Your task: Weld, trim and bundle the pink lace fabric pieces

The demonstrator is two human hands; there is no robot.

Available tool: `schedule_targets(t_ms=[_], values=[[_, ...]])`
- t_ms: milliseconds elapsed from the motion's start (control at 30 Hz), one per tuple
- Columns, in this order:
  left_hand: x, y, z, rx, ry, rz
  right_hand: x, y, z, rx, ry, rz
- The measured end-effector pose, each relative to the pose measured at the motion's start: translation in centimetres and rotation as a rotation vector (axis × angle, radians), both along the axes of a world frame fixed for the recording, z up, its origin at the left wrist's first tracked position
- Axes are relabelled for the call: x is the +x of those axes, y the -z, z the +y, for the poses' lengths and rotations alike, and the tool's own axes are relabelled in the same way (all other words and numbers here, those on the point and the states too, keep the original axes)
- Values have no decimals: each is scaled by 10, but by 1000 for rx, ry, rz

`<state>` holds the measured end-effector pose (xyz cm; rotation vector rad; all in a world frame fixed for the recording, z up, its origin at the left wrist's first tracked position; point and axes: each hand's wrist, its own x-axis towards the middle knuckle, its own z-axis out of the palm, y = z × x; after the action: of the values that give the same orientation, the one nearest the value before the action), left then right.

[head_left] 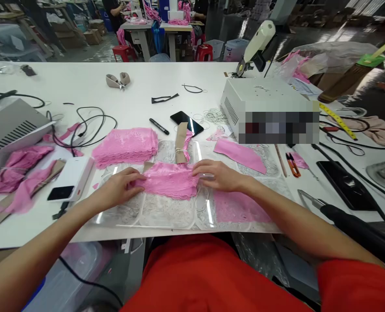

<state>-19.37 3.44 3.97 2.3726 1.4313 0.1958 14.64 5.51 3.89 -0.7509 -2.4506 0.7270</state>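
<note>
A pink lace piece [171, 180] lies over the clear plastic mat with my hands at its two ends. My left hand [122, 187] pinches its left edge between thumb and fingers. At the opposite edge, my right hand [216, 174] has its fingers curled over the fabric, the thumb partly hidden. A brown card strip [180, 145] tied with thin string and a scrap of pink lace touches the piece's upper edge. Just behind my left hand sits a thick stack of pink lace [125, 146]. Beyond my right hand rests a smooth pink fabric piece [240, 155].
A grey machine box [267, 97] stands back right, with another box [13, 125] at far left. Around the mat [166, 216] are a black phone [186, 122], a marker [159, 126], orange thread snips [292, 164], a soldering-iron-like tool [342, 216] and cables [91, 119]. Co-workers sit at far tables.
</note>
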Motion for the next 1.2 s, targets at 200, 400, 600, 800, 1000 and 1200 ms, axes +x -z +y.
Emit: schedule_targets(t_ms=[200,400,600,800,1000,1200], values=[[-1,1,2,-26,9,-127,-1,-10,-3,-253,142,66],[8,1,-7,63,18,-149,-10,12,-7,-409,253,33],[14,6,-5,27,14,-170,-21,18,-11,-632,371,180],[26,0,-7,10,-68,-120,-24,13,-11,-785,387,297],[37,-6,-5,-2,-125,-132,-19,15,-6,-793,547,401],[36,-15,-8,-117,-207,-310,-24,7,-12,-410,498,209]])
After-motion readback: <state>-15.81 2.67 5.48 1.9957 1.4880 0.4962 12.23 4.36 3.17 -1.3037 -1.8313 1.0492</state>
